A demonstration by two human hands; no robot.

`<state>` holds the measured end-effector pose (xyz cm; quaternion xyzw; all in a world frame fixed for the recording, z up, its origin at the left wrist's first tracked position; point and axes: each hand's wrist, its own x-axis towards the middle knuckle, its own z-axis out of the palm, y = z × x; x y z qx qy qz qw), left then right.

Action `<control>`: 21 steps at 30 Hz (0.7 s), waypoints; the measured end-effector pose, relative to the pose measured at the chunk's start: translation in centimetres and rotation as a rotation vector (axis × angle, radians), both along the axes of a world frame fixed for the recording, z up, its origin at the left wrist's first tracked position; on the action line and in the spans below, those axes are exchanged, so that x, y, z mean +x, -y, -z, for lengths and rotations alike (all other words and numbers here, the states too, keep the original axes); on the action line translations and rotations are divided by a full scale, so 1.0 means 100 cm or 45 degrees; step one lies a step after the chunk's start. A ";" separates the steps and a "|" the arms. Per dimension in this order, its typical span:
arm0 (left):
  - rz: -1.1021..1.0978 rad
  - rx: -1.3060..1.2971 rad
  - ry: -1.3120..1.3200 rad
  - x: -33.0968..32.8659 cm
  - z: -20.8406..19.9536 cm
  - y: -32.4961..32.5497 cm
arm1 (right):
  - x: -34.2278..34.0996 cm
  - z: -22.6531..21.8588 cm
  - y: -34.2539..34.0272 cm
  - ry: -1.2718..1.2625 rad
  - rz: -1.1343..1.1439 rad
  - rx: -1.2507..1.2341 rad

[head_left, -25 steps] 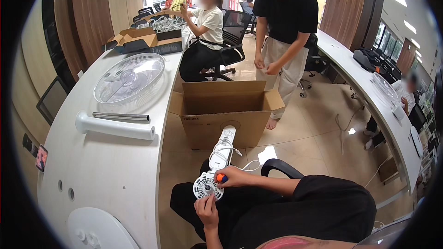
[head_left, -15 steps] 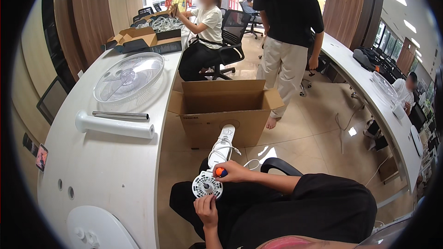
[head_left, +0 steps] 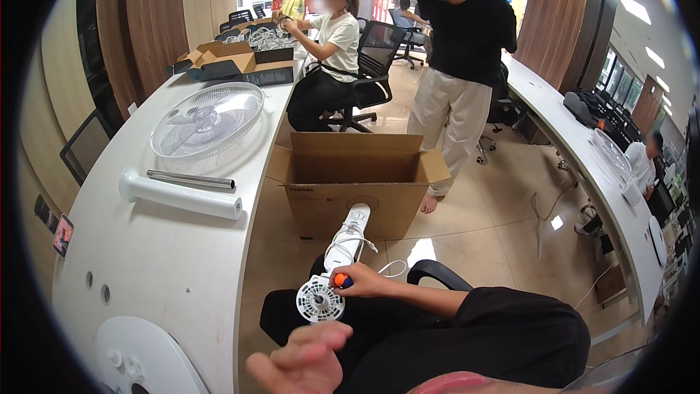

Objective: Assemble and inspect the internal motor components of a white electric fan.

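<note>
In my lap lies a white fan motor head (head_left: pixel 320 299) with a slotted round face and a central shaft. Its white neck (head_left: pixel 348 237) points away from me, a white cord bundled along it. My right hand (head_left: pixel 361 281) is closed around a screwdriver (head_left: pixel 341 280) with an orange and dark blue handle, at the right edge of the motor head; the tool's shaft is hidden. My left hand (head_left: pixel 302 361) is raised in front of the motor head, close to the camera, slightly blurred. Its fingers are extended, holding nothing.
An open cardboard box (head_left: pixel 350 208) stands beyond my knees. On the table at left are a fan guard (head_left: pixel 208 122), a white tube (head_left: pixel 179 195), a metal pipe (head_left: pixel 193 178) and a white base (head_left: pixel 149 357). Two people (head_left: pixel 463 51) are beyond the box, one seated.
My left hand has let go of the motor head's rim and moved toward me, its fingers opening out. The right hand stays on the screwdriver. The standing person has shifted posture.
</note>
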<state>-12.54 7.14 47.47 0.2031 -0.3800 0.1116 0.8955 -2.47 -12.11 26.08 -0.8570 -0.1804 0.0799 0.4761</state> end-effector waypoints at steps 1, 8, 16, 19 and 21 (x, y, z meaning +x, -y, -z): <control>-0.001 -0.001 0.003 -0.004 -0.007 -0.004 | 0.002 0.001 0.001 0.010 -0.015 0.005; 0.448 -0.009 -0.448 -0.040 -0.021 -0.029 | 0.002 0.000 0.015 0.005 0.052 -0.001; 0.426 -0.156 -0.025 -0.014 -0.026 0.001 | 0.003 0.002 0.007 0.007 0.032 0.016; 0.299 -0.206 0.061 0.009 0.018 0.021 | 0.000 0.003 0.006 -0.003 0.047 0.062; 0.122 0.145 -0.078 0.022 0.008 0.022 | 0.000 0.007 0.016 -0.018 0.067 0.080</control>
